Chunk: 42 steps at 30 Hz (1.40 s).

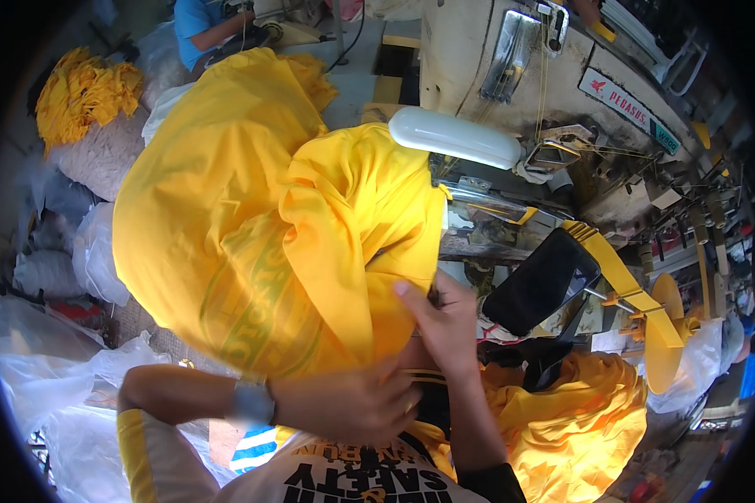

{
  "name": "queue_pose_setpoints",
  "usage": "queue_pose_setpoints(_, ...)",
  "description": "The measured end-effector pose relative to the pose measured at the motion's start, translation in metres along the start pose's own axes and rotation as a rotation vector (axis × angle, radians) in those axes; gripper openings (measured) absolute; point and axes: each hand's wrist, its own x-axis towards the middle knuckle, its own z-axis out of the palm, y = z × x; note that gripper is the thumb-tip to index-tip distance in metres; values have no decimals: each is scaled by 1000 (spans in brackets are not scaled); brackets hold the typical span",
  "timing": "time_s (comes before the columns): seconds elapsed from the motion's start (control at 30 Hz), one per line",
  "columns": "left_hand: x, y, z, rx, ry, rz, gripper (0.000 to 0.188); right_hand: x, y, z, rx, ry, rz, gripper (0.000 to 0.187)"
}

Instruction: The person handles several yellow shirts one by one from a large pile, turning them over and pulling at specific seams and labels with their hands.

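White plate (627, 109) on machine (466, 50): red lettering | yellow cloth (218, 176): green lettering (faint) | shirt (365, 476): black, orange lettering

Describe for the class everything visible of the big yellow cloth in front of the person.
The yellow cloth looks soft and matte, with a large faint greenish print low down. It spreads broadly on the left and bunches into deep folds on the right, where its edge reaches the sewing machine. A white rounded part overlaps its upper right. The thumb of the right hand rests on its lower right; the left hand is blurred beside its lower edge, contact unclear. Whether it is one piece cannot be told.
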Motion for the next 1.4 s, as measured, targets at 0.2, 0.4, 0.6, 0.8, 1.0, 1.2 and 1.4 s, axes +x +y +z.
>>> queue_pose_setpoints(0.2,11,-96,8,-384,427,-778,26,-13,10,-37,582,18,209,10)
queue_pose_setpoints(0.4,7,-116,26,-115,371,-702,28,-21,20,-37,490,31,198,5)
queue_pose_setpoints(0.6,4,-148,27,-280,208,-807,43,-3,22,-38,385,6,141,8)
queue_pose_setpoints(0.8,-5,-192,28,148,400,-500,27,24,20,-31,278,56,10,13)
queue_pose_setpoints(1.0,13,-142,30,-157,700,-740,15,31,-7,-21,307,77,-7,21)
queue_pose_setpoints(1.2,20,-124,31,-94,511,-671,17,42,-9,-10,-20,184,-161,37)
queue_pose_setpoints(1.4,22,-115,24,165,251,-502,38,10,15,4,-20,311,-17,22)
